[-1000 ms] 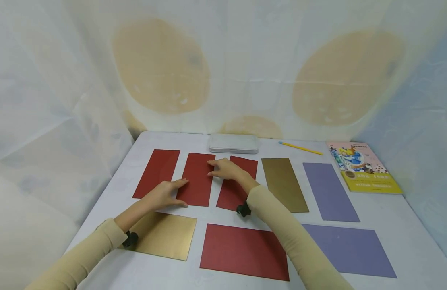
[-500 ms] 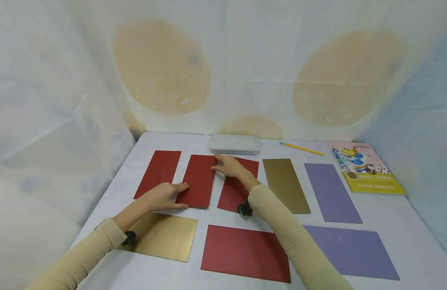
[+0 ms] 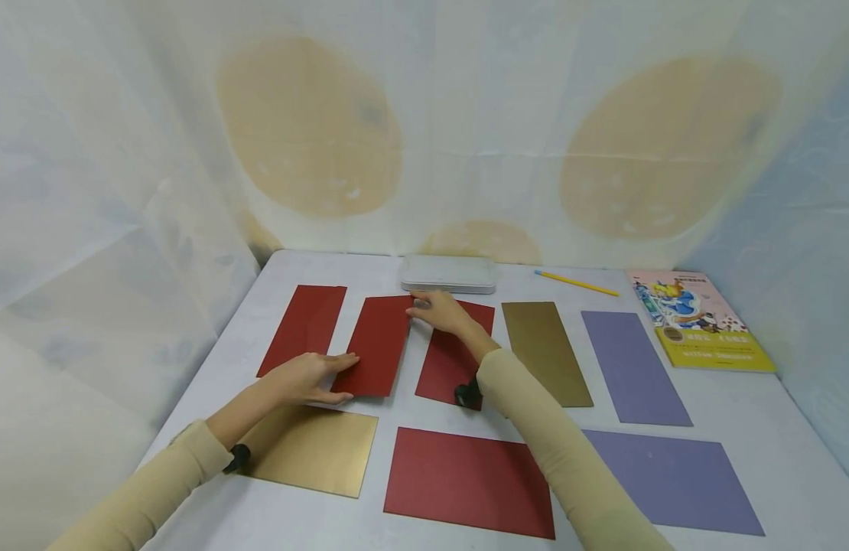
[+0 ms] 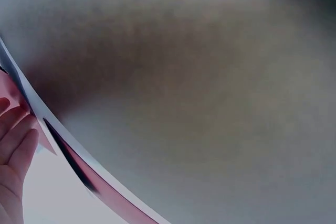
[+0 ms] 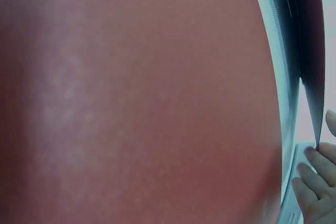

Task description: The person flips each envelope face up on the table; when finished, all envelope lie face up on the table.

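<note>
A red card point(image 3: 378, 344) lies left of centre in the head view, its right side raised off the table and bowed. At its upper right corner my right hand point(image 3: 441, 312) pinches the edge between thumb and fingers. My left hand point(image 3: 310, 379) rests at the card's left side, index finger stretched over it and thumb near the lower edge. In the right wrist view the fingers point(image 5: 321, 167) meet the thin dark edge of the card. Straight fingers of the left hand show beside red card in the left wrist view.
Another red card point(image 3: 304, 329) lies to the left, a third point(image 3: 438, 363) under the right wrist. Gold cards point(image 3: 544, 352), a wide red card point(image 3: 466, 482) and purple cards point(image 3: 634, 367) surround them. Behind are a grey tin case point(image 3: 448, 272), a yellow pencil point(image 3: 576, 282) and a picture book point(image 3: 696, 317).
My right hand has reached the upper right corner of the red card and pinched it. The card's right side has risen from the table; the left hand has stayed almost still.
</note>
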Motion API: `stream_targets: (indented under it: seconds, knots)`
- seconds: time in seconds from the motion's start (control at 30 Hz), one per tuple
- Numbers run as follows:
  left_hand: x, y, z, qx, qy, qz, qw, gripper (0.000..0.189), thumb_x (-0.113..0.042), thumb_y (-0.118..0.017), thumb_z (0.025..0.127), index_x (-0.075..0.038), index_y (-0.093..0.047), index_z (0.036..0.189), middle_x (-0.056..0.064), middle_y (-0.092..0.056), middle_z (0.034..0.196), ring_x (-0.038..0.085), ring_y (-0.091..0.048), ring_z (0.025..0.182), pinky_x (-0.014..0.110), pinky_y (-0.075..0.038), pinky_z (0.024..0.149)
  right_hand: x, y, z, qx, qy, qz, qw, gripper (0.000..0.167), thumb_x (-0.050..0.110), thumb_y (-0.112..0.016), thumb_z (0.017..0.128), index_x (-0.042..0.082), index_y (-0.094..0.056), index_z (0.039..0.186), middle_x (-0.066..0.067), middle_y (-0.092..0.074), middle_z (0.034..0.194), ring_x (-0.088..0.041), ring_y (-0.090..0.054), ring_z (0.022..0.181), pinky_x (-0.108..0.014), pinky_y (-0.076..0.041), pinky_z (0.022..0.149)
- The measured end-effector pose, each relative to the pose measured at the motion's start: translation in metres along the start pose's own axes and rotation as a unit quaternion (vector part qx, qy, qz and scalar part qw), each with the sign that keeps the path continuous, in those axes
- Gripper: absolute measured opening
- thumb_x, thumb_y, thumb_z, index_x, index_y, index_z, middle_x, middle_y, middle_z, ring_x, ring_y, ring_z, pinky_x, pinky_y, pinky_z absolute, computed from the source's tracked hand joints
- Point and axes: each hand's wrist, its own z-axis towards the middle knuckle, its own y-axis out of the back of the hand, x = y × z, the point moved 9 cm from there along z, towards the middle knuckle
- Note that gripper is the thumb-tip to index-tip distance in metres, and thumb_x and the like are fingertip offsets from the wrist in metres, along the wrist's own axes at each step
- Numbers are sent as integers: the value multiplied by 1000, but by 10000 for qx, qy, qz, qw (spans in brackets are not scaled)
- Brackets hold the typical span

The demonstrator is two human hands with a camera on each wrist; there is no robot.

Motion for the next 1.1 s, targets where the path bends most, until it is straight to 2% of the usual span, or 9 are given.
stream_targets:
  seconds: [0.07,0.13,0.23,0.37,0.6,0.7,0.8,0.93,1.1]
  knots:
    - [-2,2,-1,-57,-76,53,9999,65,-44,-70,86,-3,-56,135,10,-60,130,16,-66,97,22,-50,69,2,6,-2,-120,74,82,9999,52,30,-62,95,7,-51,140,-18,-64,116,-23,-56,104,-39,-43,94]
    - [-4,4,-1,-120,-182,79,9997,62,-40,-71,86,-2,-57,134,10,-61,129,13,-66,89,19,-46,64,5,12,-5,-229,125,151,9995,49,29,-62,95,7,-53,138,-19,-66,99,-23,-51,88,-40,-43,86]
    - [-7,7,-3,-270,-333,125,9990,58,-35,-71,86,-2,-58,133,10,-62,128,9,-63,75,17,-44,59,7,22,-9,-448,151,211,9987,48,30,-64,94,8,-56,136,-15,-67,111,-22,-57,96,-39,-45,91]
    - [-10,12,-5,-474,-503,-29,9976,53,-27,-72,85,-1,-60,130,12,-65,122,1,-49,58,15,-40,55,11,33,-12,-763,208,460,9958,47,31,-67,92,10,-59,134,-8,-59,132,-24,-54,122,-37,-43,100]
    - [-15,14,-4,-573,-654,-401,9954,47,-16,-71,85,-1,-61,129,3,-71,98,-4,-26,51,13,-31,48,21,47,-13,-1247,336,591,9899,48,35,-70,89,14,-62,131,-4,-62,128,-24,-57,119,-36,-45,98]
    - [-15,13,-2,-524,-533,-627,9952,47,-15,-70,87,-4,-60,131,-5,-66,79,-3,-20,49,14,-27,45,26,53,-14,-1444,267,596,9874,49,36,-71,88,13,-63,130,-4,-62,127,-26,-58,118,-38,-45,97]
    - [-14,13,-1,-459,-304,-907,9944,46,-16,-69,88,-7,-59,133,-12,-62,73,-3,-18,49,15,-24,44,31,59,-16,-1615,154,449,9857,51,39,-72,86,11,-64,128,-5,-63,126,-24,-58,117,-38,-45,97]
    - [-16,12,0,-430,-95,-1155,9923,42,-17,-68,89,-7,-62,130,-11,-69,83,-3,-17,49,16,-22,44,36,63,-17,-1702,22,199,9852,54,43,-73,85,9,-65,127,-6,-65,123,-24,-58,117,-39,-45,97]
    - [-22,17,-1,-635,-140,-1069,9921,50,-18,-72,87,-4,-58,133,-4,-70,82,-2,-18,50,16,-26,44,39,62,-16,-1700,-26,121,9854,56,45,-71,85,9,-64,128,-6,-64,125,-23,-57,118,-38,-45,97]
